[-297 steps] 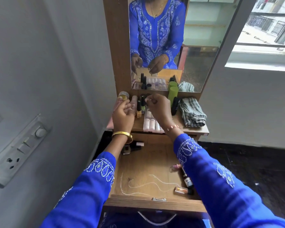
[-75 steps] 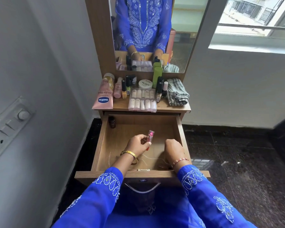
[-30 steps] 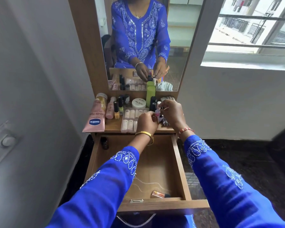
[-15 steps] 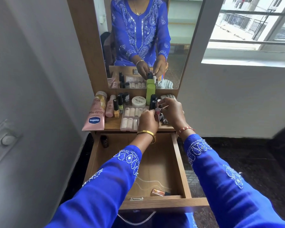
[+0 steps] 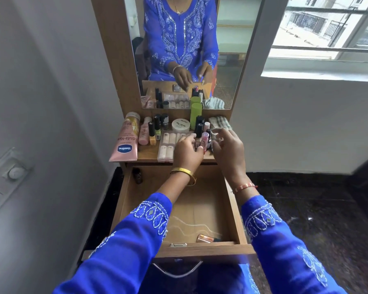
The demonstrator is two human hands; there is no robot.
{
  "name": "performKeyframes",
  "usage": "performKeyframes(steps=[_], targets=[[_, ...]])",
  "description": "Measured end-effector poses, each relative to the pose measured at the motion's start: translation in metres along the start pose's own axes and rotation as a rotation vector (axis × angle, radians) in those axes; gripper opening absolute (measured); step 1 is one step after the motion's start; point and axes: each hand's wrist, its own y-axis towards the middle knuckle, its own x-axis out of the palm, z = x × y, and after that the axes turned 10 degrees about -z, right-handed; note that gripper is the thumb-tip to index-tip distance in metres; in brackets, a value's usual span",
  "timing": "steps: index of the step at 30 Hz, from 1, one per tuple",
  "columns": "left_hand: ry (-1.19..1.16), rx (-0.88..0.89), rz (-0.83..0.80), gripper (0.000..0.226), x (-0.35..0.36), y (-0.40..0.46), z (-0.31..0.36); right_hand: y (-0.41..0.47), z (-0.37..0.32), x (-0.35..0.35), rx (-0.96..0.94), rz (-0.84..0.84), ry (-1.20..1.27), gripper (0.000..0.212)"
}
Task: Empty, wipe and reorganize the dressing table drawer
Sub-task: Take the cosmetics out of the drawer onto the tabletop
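- Wooden drawer [image 5: 232, 209] is pulled out below the desk [image 5: 147, 155]; a lipstick [image 5: 206, 238] is left inside.
- A pink tube [image 5: 204, 139] is pinched by the left hand [image 5: 187, 152] fingers.
- Right hand [image 5: 228, 151] fingers are loosely curled, holding nothing.

Your open drawer [image 5: 232, 209] gives broad free room, with only a dark bottle [image 5: 137, 176] at 11 o'clock and a lipstick [image 5: 207, 238] at 5 o'clock, while the worktop [image 5: 149, 154] at 12 o'clock is packed with bottles and a nail tray [image 5: 168, 145].
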Motion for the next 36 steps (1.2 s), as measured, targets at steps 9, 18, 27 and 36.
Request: performKeyframes(steps=[9,18,27,36], targets=[[-0.185,-0.054,0.039,0.024,0.007,-0.08,-0.041,-0.099,0.02,0.031,0.215,-0.563,-0.124,0.008],[-0.135,-0.221,-0.078,0.019,0.013,-0.111,-0.081,-0.135,0.032,0.042,0.304,-1.124,-0.435,0.024],[-0.238,-0.321,-0.124,0.016,0.011,-0.11,-0.09,-0.137,0.034,0.043,0.31,-1.096,-0.51,0.026],[-0.328,-0.393,-0.132,0.016,0.009,-0.111,-0.092,-0.137,0.031,0.042,0.282,-1.095,-0.541,0.036]])
